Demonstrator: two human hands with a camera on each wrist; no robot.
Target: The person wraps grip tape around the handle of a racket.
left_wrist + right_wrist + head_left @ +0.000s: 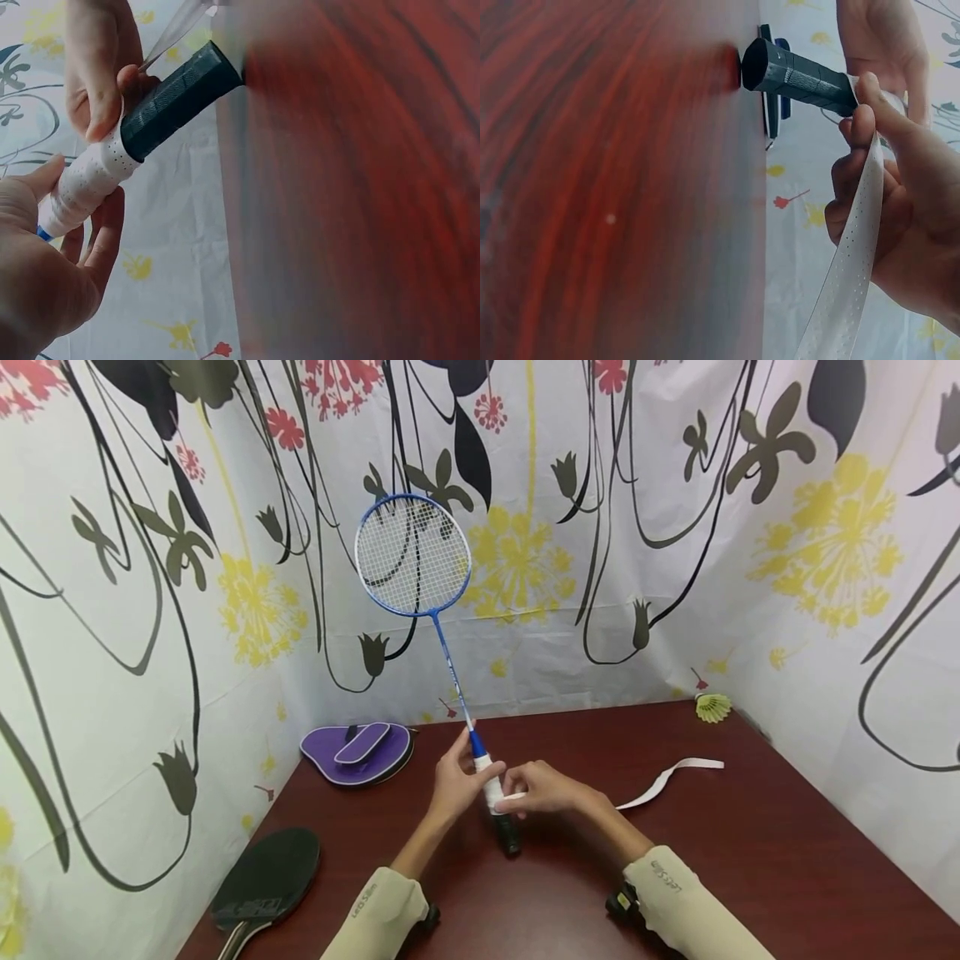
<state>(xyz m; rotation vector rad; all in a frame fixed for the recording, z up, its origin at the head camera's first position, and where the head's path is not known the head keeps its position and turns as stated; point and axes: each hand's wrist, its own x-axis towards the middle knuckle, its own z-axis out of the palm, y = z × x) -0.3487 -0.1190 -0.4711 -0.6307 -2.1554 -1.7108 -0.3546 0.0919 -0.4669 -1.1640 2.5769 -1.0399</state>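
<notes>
A blue badminton racket (452, 670) slants up over the table, its strung head at the top. My left hand (455, 785) grips the upper handle, thumb on one side and fingers on the other. White perforated grip tape (90, 176) is wound round the upper handle. Below it, the dark lower handle (176, 101) is uncovered. My right hand (547, 787) pinches the tape against the handle at the edge of the winding. From those fingers the loose tape (851, 255) trails off, its far end lying to the right on the table.
A purple paddle case (356, 756) lies at the table's back left, and a black table tennis paddle (270, 872) at the front left. A yellow shuttlecock (712, 707) sits in the back right corner. Patterned curtains (525, 677) enclose the dark red table (750, 860).
</notes>
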